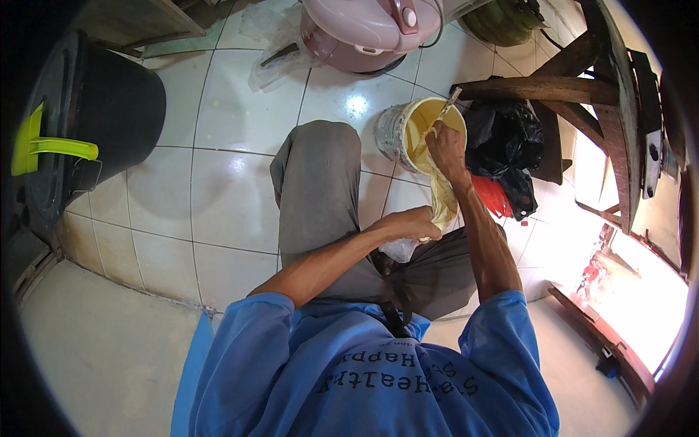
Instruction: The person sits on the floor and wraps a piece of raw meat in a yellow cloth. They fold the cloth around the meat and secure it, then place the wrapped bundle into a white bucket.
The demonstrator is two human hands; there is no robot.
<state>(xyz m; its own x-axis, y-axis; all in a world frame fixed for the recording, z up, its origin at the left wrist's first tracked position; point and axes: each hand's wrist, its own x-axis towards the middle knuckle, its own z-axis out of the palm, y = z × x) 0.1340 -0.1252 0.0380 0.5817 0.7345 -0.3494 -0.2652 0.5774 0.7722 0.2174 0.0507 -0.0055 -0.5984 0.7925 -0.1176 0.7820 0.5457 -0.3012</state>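
My right hand is at the mouth of a whitish plastic bucket stained on its outside. Yellow material, perhaps a thick liquid or paste, shows inside. A light-coloured stick rises from that hand past the bucket's far rim. From the same hand a yellowish plastic bag stretches down towards my lap. My left hand is closed on its lower part, with a clear end of plastic below the fingers. What lies within my right fist is partly hidden.
Black plastic bags and a red bag lie right of the bucket, beside a wooden frame. A pink rice cooker stands ahead, near crumpled clear plastic. At left is a black lidded bin with a lime-green handled item.
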